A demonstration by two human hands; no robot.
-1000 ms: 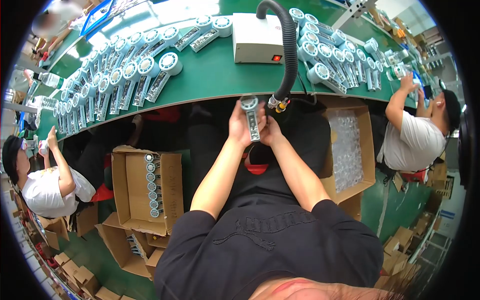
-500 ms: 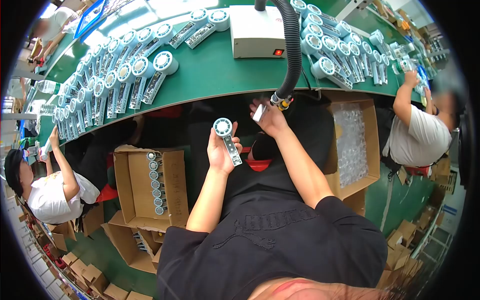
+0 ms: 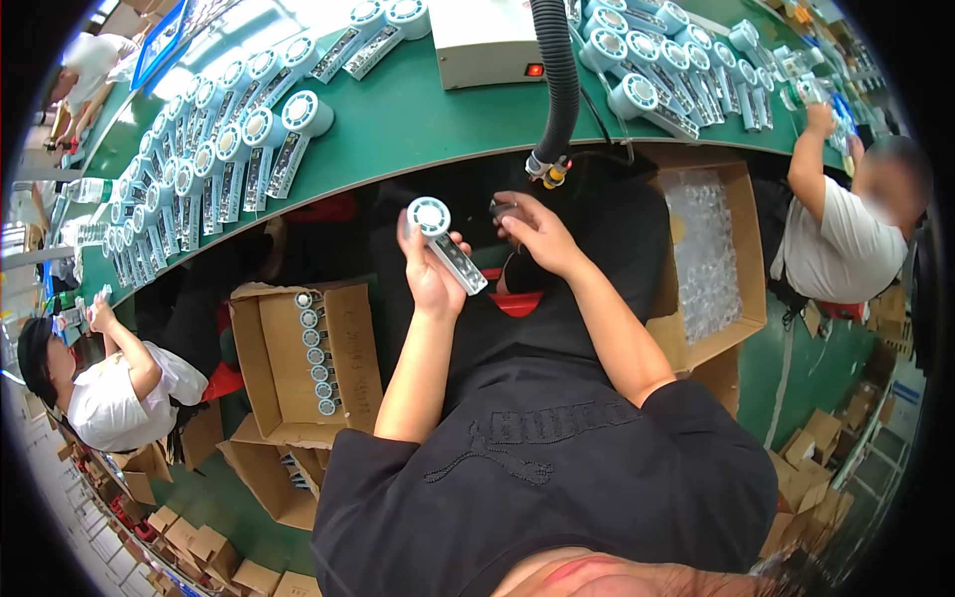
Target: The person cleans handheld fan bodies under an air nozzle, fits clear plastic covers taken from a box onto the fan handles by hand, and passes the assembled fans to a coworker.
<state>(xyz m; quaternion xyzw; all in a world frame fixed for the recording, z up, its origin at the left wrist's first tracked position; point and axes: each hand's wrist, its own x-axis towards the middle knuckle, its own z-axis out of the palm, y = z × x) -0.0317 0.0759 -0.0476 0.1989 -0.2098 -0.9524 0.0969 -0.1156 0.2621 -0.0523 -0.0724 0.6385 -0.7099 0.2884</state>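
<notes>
My left hand (image 3: 432,284) is closed around a light-blue handheld fan (image 3: 453,261). Its round head with a white grille points away from me, and the uncovered handle shows the parts inside. Just to the right, my right hand (image 3: 542,237) pinches a small dark piece (image 3: 505,209) between thumb and fingers; its kind cannot be made out. The two hands are apart, held above my lap in front of the bench edge. Behind my right hand hangs the nozzle end (image 3: 549,171) of a black corrugated hose.
On the green bench (image 3: 378,119) stand rows of similar fans (image 3: 261,129) and a white box (image 3: 487,50) with a red switch. Cartons with fans (image 3: 261,373) and bubble wrap (image 3: 704,259) flank me. Co-workers sit at left (image 3: 129,388) and right (image 3: 841,229).
The fan's handle has swung to point more rightward. My right hand has turned from palm-up to a pinch, and the piece in it now looks dark instead of shiny. The whole view has shifted slightly.
</notes>
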